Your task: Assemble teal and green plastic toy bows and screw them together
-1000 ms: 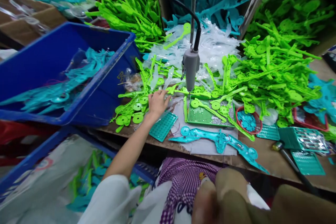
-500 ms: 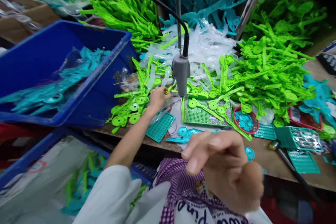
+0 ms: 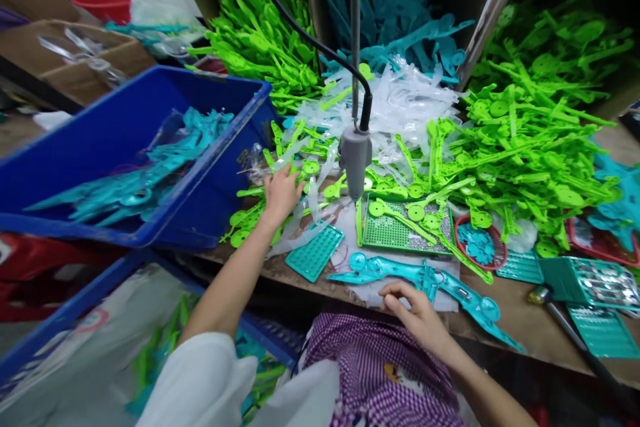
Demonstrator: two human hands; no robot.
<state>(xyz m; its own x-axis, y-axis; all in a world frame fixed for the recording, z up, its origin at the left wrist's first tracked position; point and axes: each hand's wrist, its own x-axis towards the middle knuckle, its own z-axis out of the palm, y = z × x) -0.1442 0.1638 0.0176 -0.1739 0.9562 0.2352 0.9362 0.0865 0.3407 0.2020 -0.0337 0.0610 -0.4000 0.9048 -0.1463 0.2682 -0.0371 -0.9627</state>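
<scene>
My left hand (image 3: 283,193) is over the green plastic parts at the left of the bench, near the blue bin; its fingertips reach in among the pieces, and what they hold, if anything, is hidden. Close to the front edge, my right hand (image 3: 407,305) has its fingers curved and apart, with nothing seen in them. Just beyond it a long teal plastic assembly (image 3: 390,268) lies across a white sheet. A grey hanging screwdriver (image 3: 355,160) points down over the bench. Behind the assembly sits a green tray (image 3: 390,233) with screws and green arm-shaped parts on it.
A big blue bin (image 3: 200,180) with teal parts stands at the left. A red basket (image 3: 481,243) of small teal pieces is right of the tray. A teal perforated tray (image 3: 314,251) lies left of centre. Green parts (image 3: 530,153) heap up at the right. A black-handled tool (image 3: 565,323) crosses the right edge.
My right hand has moved away from the camera, down to the bench edge, showing the teal assembly. My left hand has shifted left and slightly nearer the blue bin. The view has also shifted.
</scene>
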